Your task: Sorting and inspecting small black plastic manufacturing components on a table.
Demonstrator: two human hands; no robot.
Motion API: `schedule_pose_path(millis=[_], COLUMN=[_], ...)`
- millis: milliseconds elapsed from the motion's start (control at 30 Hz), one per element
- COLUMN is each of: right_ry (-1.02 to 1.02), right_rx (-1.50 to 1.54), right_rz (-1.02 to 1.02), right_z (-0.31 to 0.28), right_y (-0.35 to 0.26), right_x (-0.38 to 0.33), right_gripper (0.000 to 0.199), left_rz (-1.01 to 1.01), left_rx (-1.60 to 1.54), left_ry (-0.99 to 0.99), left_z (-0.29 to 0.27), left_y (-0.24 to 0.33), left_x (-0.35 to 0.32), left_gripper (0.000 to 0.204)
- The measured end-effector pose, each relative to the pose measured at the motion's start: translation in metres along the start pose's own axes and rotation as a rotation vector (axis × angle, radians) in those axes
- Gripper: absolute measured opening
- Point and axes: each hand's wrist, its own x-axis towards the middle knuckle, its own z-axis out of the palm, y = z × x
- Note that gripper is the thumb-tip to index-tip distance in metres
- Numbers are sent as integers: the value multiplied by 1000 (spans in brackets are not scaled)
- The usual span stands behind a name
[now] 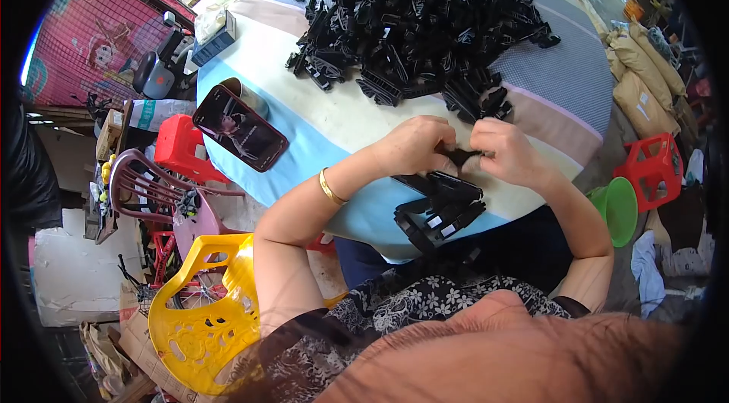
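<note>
Clamping black part (pixel 460 155) in fingers of left hand (pixel 416 143) and right hand (pixel 510 151). Working near black pile (pixel 425 23) (with phone (pixel 241 128) to left).

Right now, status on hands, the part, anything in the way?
Left hand and right hand pinching a small black part. More black pieces at the table's near edge. Black pile just beyond both hands.

The parts (pixel 414 27) are black, the tablecloth (pixel 323 111) striped blue, cream and tan; the top (pixel 429 300) seems black with white flowers.
</note>
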Motion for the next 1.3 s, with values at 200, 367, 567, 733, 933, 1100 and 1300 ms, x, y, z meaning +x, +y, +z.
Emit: schedule_pose_path(millis=[200, 367, 567, 733, 933, 1100, 1300], right_ry=[118, 130, 45, 158, 33, -4, 75], right_rx=[-274, -271, -235, -82, 426, 69, -220], right_rz=[94, 66, 210, 312, 336, 255, 25], right_z=[-31, -29, -35, -36, -8, 0, 0], right_y=[17, 46, 51, 39, 7, 2, 2], right_x=[-14, -11, -6, -6, 10, 8, 11], right_gripper=[17, 30, 35, 35, 26, 25, 15], left_rz=[312, 239, 260, -250, -294, 40, -70], left_rx=[281, 543, 372, -281, -435, 292, 125], left_ry=[268, 248, 373, 346, 187, 454, 241], left_z=[1, 3, 5, -2, -1, 8, -1], left_y=[-18, -15, -15, -4, -16, -17, -12], left_x=[11, 23, 16, 4, 1, 0, -1], left_gripper=[36, 40, 33, 49, 20, 27, 24])
